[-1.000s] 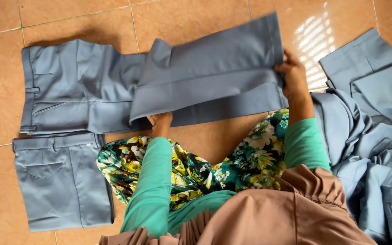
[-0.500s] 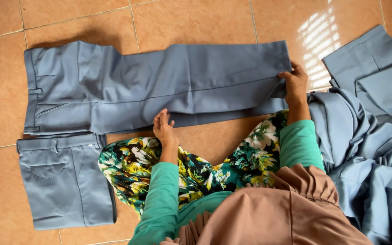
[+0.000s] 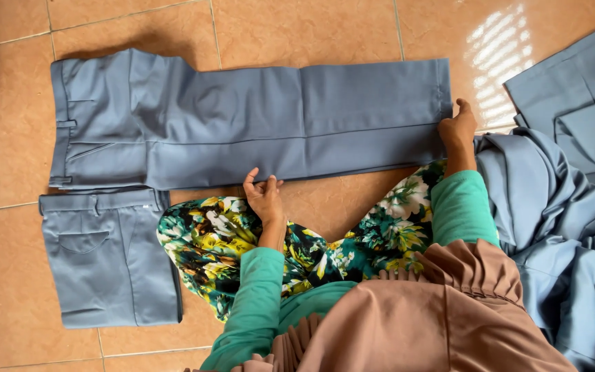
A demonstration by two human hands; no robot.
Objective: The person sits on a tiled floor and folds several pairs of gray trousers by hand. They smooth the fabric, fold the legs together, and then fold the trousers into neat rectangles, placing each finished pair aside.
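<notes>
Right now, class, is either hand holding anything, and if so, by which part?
The right hand pinches the grey-blue trousers at the hem corner. The left hand only touches their lower edge near the middle, fingers loose, gripping nothing.

1. Single head cam, worn by the person, facing almost straight down at the tiled floor (image 3: pixel 352 27).
2. Close range: own lap and sleeves fill the bottom of frame.
3. Slight forward tilt, probably; hard to confirm.
4. No second view, no overlap.
</notes>
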